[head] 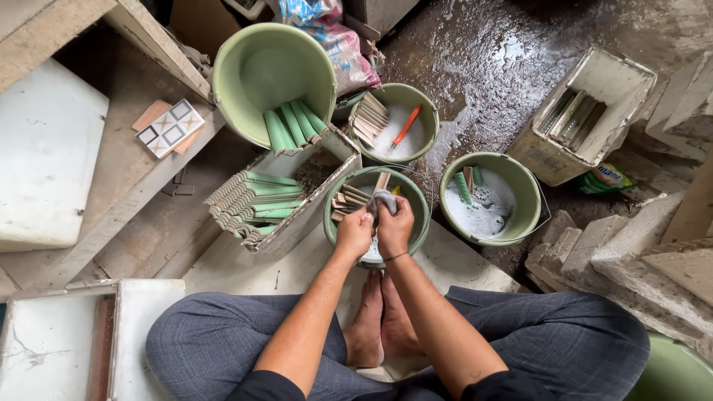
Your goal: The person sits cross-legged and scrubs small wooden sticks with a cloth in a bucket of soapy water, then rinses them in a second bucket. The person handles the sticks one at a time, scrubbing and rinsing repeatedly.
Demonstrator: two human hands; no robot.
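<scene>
A small grey cloth is being gripped in the right hand, bunched above a green bucket directly beneath both hands. The left hand is clenching around something small beside the cloth; what it is cannot be made out. Narrow tile strips are leaning inside the bucket just beyond the left hand. To the right of the hands, a second green bucket is holding soapy water. Further ahead, a third bucket is holding more strips and an orange tool. To the left, a box is holding stacked green trim tiles.
</scene>
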